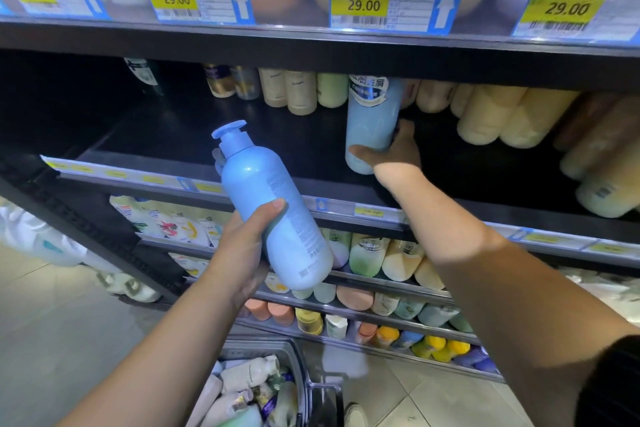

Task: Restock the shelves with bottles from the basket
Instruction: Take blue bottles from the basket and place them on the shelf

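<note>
In a shop aisle floored with pale grey tiles [69, 322], a person's left hand [242, 246] wraps around the lower body of a sky-blue plastic pump bottle [273, 198], held tilted in the air before a black metal shelf [207, 135]. The right hand [391, 149] clasps the base of a paler blue labelled bottle [372, 121] standing upright on that shelf's dark board, near rows of cream-yellow bottles [502, 118]. Blue-and-yellow price tags [394, 3] reading 29.00 line the shelf edge above, and a grey basket [300, 371] piled with more bottles sits on the floor below.
</note>
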A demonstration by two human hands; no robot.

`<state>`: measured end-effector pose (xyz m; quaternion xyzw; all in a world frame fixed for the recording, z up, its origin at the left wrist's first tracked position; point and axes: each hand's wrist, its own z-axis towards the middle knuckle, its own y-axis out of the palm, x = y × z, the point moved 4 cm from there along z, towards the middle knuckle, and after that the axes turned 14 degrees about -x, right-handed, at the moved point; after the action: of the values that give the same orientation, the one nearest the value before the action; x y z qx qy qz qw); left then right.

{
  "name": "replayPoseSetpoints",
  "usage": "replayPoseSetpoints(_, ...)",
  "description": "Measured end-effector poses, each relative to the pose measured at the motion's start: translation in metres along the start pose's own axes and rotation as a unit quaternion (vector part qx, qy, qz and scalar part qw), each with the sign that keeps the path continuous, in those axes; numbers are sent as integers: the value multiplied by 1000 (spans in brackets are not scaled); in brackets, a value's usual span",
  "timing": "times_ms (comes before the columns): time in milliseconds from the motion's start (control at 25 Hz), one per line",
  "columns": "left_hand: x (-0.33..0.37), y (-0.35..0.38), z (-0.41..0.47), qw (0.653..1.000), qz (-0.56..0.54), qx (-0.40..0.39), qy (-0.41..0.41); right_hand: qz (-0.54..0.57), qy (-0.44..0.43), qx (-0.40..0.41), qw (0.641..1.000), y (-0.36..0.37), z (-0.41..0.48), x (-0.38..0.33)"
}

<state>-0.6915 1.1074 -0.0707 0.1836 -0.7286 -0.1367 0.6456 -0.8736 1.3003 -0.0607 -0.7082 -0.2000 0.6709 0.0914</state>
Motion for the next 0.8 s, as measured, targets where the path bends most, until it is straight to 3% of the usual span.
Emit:
replayPoseSetpoints(400,-3,19,9,1000,4,3,-15,-18,-62,32,997,1,68,6)
replayPoseSetpoints(800,6,19,2,1000,20,-5,8,-35,-23,14,999,-3,112,8)
